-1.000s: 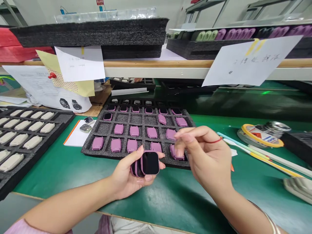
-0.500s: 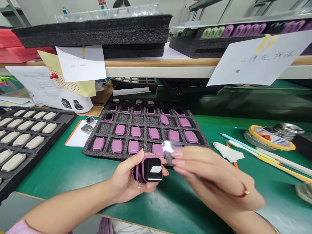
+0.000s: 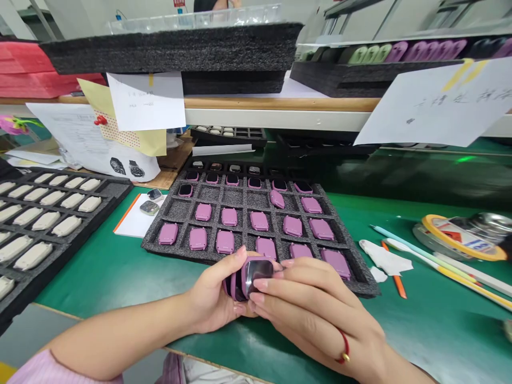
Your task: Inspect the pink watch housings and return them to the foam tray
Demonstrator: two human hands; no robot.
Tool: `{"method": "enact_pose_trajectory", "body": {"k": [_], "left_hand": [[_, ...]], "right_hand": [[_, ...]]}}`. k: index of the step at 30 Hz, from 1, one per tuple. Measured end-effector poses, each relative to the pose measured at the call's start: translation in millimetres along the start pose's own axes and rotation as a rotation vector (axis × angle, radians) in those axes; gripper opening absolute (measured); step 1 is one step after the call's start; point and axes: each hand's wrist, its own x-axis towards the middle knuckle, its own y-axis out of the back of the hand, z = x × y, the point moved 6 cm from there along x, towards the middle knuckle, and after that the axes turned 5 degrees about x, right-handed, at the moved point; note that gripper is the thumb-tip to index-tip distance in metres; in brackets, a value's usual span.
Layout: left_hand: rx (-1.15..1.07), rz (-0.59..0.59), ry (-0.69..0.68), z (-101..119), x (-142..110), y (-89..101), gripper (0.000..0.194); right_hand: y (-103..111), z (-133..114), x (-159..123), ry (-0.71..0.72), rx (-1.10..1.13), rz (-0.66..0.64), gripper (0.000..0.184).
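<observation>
My left hand (image 3: 214,298) is closed round a small stack of purple watch bodies (image 3: 252,274), the front one showing its glossy dark screen. My right hand (image 3: 316,314) lies over them from the right, its fingertips pressed on the front watch's face and lower edge. Just beyond the hands sits a black foam tray (image 3: 244,210) whose pockets hold several purple watch bodies, face down in the near rows and screen up in the far rows.
A second foam tray (image 3: 100,202) of cream watch bodies lies at the left. A white card with two loose watch bodies (image 3: 150,205) is between the trays. Pens, a white scrap (image 3: 386,261) and a tape roll (image 3: 460,234) lie at the right. A shelf with more trays runs overhead.
My right hand came down from above the tray, carrying a clear film, and now presses on the front watch's screen. The view shifted slightly to the left.
</observation>
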Motion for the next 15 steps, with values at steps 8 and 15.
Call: {"method": "enact_pose_trajectory", "body": {"k": [8,15], "left_hand": [[0.169,0.009,-0.149,1,3,0.4,0.047],[0.091,0.024,-0.080,3,2,2.3,0.049]], "right_hand": [[-13,24,12,-0.320,0.331,-0.009,0.049],[-12,29,9,-0.327,0.384,-0.027,0.058]]}}
